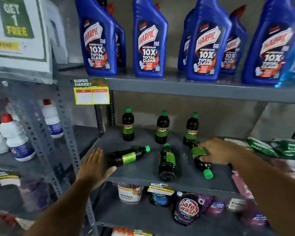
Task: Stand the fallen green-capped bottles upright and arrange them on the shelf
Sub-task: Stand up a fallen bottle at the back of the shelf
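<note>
Grey steel makes up the middle shelf (140, 178), and both bare forearms reach up onto it from the bottom of the view. The left hand (94, 167) is spread flat at the shelf's front left corner, fingers together and pointing up and away, palm turned toward the base of the left fallen bottle (128, 156); it holds nothing, and whether it touches that bottle cannot be told. That bottle lies on its side with its green cap pointing right and slightly back.

The right hand (216, 151) comes in from the right with the wrist bent, fingers curled over the green label of the right fallen bottle (200, 159), thumb under its near side, gripping it. This bottle lies with its cap toward the front edge and its base near the back row. Between the two, the middle fallen bottle (167, 161) lies lengthwise, base toward the camera, cap pointing back, touched by neither hand.

Behind them three upright green-capped bottles stand in a spaced row: one at the left (128, 125), one in the centre (162, 127), one at the right (191, 129), this last just beside the gripped bottle's base. Green packets (279, 147) lie further right on the same shelf.

Above, blue Harpic bottles (150, 41) line the upper shelf, with a yellow price tag (91, 91) hung at its left end.
</note>
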The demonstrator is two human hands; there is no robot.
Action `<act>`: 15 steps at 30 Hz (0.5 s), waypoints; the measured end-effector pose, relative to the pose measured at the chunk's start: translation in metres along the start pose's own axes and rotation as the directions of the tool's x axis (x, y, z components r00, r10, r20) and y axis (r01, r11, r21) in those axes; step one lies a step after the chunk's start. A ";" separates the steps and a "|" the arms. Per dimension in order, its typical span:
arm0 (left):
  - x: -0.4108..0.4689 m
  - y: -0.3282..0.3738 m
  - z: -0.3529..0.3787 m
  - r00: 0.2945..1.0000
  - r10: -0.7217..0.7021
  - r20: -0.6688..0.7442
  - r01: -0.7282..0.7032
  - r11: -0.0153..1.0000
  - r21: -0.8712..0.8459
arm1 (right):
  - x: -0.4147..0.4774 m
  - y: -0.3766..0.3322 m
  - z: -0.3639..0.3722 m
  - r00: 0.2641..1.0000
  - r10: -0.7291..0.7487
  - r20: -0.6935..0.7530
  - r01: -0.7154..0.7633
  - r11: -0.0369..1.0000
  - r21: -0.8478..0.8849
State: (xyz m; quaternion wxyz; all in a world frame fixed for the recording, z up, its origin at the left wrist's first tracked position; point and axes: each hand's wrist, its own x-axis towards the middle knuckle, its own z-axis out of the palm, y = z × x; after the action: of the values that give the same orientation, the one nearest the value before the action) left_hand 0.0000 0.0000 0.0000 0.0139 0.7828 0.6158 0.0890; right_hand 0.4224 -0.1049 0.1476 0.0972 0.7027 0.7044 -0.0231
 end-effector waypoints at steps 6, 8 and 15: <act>0.032 -0.019 0.031 0.998 0.044 0.049 -0.041 0.998 -0.054 | 0.040 0.016 0.034 0.984 0.136 0.118 -0.146 0.986 0.082; 0.039 -0.025 0.037 0.995 0.084 0.060 -0.082 0.996 -0.045 | 0.048 0.021 0.044 0.977 0.183 0.107 -0.195 0.974 0.116; 0.044 -0.032 0.054 0.988 0.143 0.061 -0.144 0.990 0.011 | 0.071 0.020 0.081 0.937 0.349 0.028 -0.322 0.827 0.462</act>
State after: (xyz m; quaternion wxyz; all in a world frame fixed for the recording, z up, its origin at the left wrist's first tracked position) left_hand -0.0124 0.0548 -0.0516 0.0198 0.8275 0.5578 0.0615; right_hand 0.4516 -0.0486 0.0580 -0.0896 0.8186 0.5468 -0.1512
